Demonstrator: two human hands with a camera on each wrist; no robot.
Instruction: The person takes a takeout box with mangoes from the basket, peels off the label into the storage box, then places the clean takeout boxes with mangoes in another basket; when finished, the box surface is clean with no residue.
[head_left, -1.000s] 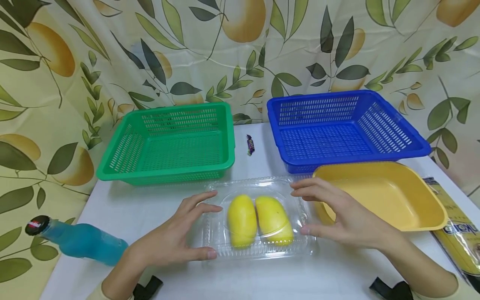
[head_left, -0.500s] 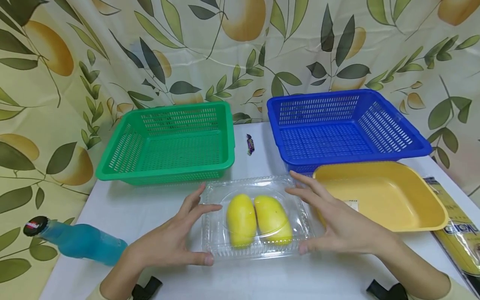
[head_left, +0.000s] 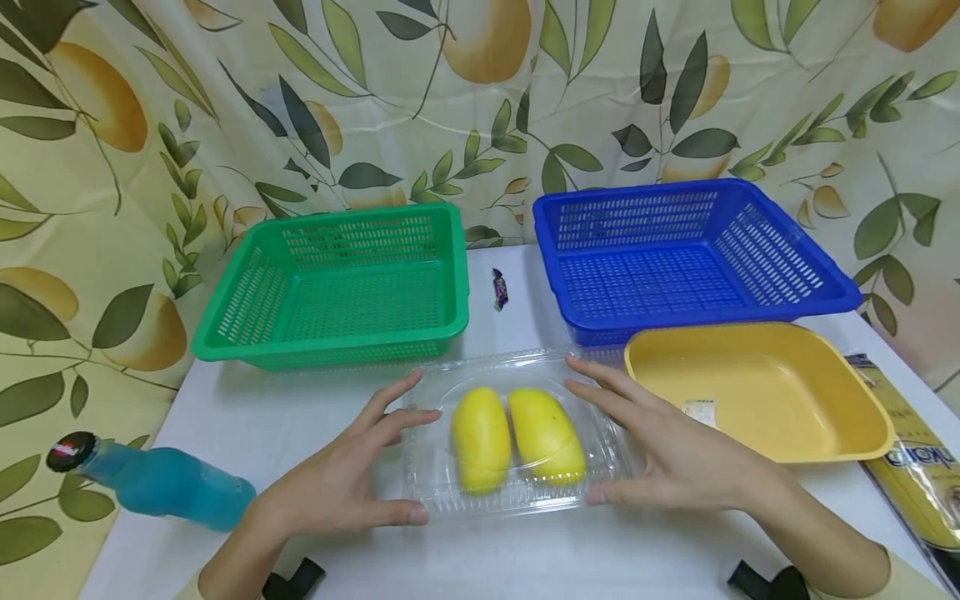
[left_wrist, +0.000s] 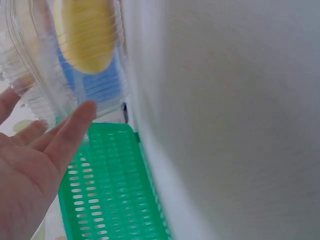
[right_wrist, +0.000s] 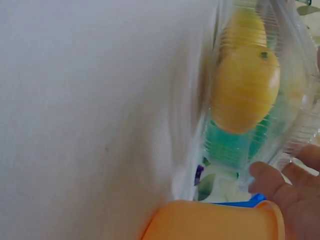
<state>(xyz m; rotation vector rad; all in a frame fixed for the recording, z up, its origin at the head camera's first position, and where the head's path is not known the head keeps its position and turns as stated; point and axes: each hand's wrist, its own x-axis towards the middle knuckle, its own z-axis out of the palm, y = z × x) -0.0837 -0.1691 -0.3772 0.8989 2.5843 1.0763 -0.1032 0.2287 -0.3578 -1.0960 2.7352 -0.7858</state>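
A clear plastic clamshell box (head_left: 442, 487) lies on the white table with two yellow mangoes (head_left: 482, 442) inside, seen through its ribbed walls. My left hand (head_left: 337, 475) is at the box's left side, fingers spread and thumb toward the near corner. Across from it, my right hand (head_left: 667, 450) spans the right side, its fingertips over the top and its thumb by the near right corner. Both hands seem to touch the plastic lightly; the exact contact is hard to tell. In the left wrist view, the fingers (left_wrist: 70, 135) extend along the box's rim.
Behind the box stand a green basket (head_left: 330, 354) and a blue basket (head_left: 697, 318). A yellow tub (head_left: 765, 400) sits close by my right hand, beside a yellow packet (head_left: 918, 475). A blue bottle (head_left: 176, 483) lies at left. One small wrapped candy (head_left: 500, 290) rests between the baskets.
My right hand has shifted a little left and its fingers have spread further over the box, uncovering a white label in the tub. The left fingers have spread slightly; the box has barely moved.
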